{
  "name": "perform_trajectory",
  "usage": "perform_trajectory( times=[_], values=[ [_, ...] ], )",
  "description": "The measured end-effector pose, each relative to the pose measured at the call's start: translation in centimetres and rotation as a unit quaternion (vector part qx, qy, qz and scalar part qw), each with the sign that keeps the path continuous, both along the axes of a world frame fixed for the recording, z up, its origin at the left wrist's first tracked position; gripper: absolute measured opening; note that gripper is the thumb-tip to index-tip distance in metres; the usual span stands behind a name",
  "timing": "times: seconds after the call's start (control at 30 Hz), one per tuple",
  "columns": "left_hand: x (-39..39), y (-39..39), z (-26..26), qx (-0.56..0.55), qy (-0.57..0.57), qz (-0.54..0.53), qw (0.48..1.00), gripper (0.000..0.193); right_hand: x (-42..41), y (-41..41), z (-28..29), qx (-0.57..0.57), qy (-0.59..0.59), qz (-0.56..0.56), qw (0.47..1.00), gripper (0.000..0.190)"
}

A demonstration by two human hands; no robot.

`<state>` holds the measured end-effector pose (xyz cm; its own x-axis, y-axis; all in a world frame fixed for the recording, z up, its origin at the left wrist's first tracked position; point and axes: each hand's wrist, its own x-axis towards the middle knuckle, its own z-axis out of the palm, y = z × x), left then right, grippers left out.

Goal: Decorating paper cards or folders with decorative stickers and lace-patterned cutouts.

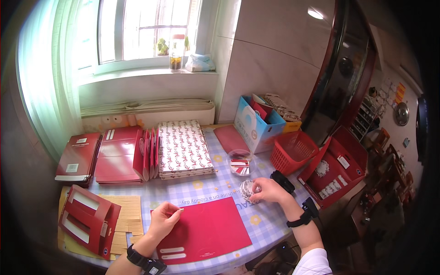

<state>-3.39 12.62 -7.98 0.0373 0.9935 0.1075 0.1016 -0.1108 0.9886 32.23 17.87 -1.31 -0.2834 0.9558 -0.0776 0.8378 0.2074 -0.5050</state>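
Before me a red sheet of glossy card (pixel 215 227) lies flat, with two white oval fields near its lower left corner. Over its upper left part is my left hand (pixel 164 218), which pinches a small white piece (pixel 181 209) between thumb and finger. To the right of the sheet, my right hand (pixel 271 190) has its thumb and fingertips at a round white-and-grey patterned paper bundle (pixel 246 191). I cannot tell whether the fingers grip it. A round clear plastic tub (pixel 252 168) with red and white strips stands just behind the bundle.
Red folded card wallets (pixel 118 154) and a white patterned stack (pixel 184 147) line the back. Left are a red card holder (pixel 86 220) and tan strips (pixel 129 213). Right are a blue box (pixel 252 127), a red plastic basket (pixel 292 154), a black device (pixel 282 181) and an opened red wallet (pixel 333 168).
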Motion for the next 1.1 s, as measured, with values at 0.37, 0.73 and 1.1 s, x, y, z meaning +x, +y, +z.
perform_trajectory(
  times=[0.37, 0.73, 1.1],
  values=[
    [0.1, 0.0, 0.3, -0.010, -0.003, -0.008, 1.000, 0.010, -0.4, -0.2, 0.6, 0.008, -0.046, -0.020, 0.999, 0.038],
    [0.1, 0.1, 0.3, 0.009, -0.011, -0.006, 1.000, 0.007, -2.1, -3.1, 0.9, 0.287, -0.217, 0.022, 0.933, 0.011],
    [-0.6, 0.0, 1.3, -0.105, -0.229, -0.079, 0.965, 0.013, -12.6, -1.8, -1.2, -0.049, 0.422, 0.007, 0.905, 0.016]
  ],
)
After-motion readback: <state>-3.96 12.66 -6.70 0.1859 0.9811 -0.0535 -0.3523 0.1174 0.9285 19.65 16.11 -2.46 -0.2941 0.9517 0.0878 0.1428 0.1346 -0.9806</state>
